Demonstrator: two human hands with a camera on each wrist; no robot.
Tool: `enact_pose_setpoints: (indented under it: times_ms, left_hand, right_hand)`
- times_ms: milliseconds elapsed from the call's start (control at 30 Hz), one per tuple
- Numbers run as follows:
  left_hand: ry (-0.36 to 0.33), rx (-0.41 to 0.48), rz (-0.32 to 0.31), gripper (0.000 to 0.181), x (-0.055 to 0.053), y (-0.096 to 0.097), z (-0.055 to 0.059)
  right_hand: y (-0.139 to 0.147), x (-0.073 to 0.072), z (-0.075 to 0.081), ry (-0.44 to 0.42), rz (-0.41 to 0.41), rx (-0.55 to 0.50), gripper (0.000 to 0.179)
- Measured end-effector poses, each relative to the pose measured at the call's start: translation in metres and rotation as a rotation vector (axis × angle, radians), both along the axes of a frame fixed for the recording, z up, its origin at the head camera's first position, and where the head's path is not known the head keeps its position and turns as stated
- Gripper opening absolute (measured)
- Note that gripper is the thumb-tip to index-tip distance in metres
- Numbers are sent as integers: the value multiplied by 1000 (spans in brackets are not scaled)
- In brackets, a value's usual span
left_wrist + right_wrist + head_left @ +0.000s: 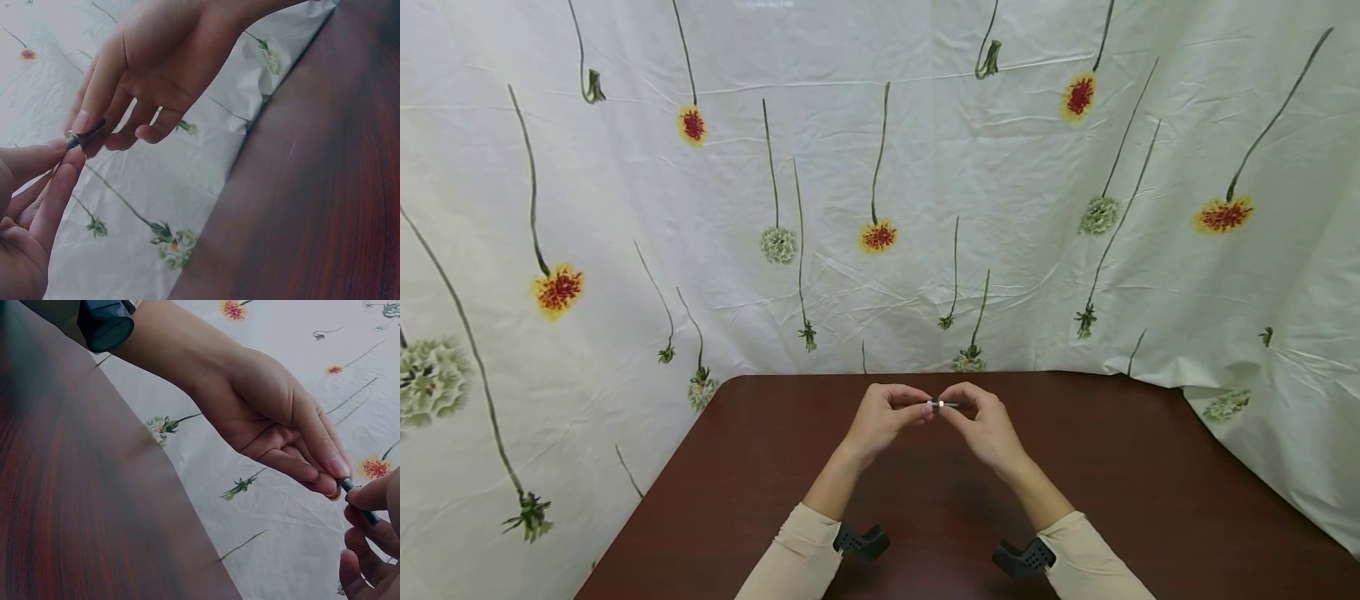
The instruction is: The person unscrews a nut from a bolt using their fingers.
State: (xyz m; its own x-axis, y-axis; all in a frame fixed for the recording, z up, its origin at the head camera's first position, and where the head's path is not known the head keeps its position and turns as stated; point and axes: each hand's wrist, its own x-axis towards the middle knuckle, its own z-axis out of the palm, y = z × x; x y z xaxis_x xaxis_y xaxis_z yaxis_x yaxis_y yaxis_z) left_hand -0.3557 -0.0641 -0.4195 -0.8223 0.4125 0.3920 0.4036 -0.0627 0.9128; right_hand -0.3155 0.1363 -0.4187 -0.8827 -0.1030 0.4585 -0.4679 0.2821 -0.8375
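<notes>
Both hands meet over the table around a small dark metal bolt (373, 517), held roughly level. My left hand (880, 421) pinches one end between thumb and fingertips. From the other side, thumb and index finger of my right hand (981, 423) grip it partway along. In the right wrist view the threaded shank sticks out beyond the right fingertips. A small ring-like piece (350, 493) shows around the bolt between the two hands, partly covered by fingers; I cannot tell whether it is a nut or a washer. The right hand's other fingers curl loosely in the left wrist view.
A dark reddish-brown wooden table (760, 467) lies beneath the hands. Behind it and along its sides hangs a white cloth (820, 183) printed with flowers and stems. Each wrist carries a black camera mount, one on the left (861, 542) and one on the right (1024, 557).
</notes>
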Motion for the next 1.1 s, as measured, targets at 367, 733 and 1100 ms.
enact_pose_setpoints:
  times_ms: [367,733,1100]
  left_hand:
    - [18,-10,-9,16,0,0,-1]
    - [3,-8,-6,17,3,1,2]
    - [8,-5,-3,17,1,-1,2]
  right_hand:
    - [1,1,-1,-24,-6,47,13]
    - [2,0,-1,-26,-33,34,15]
    - [0,0,-1,0,-9,22,19]
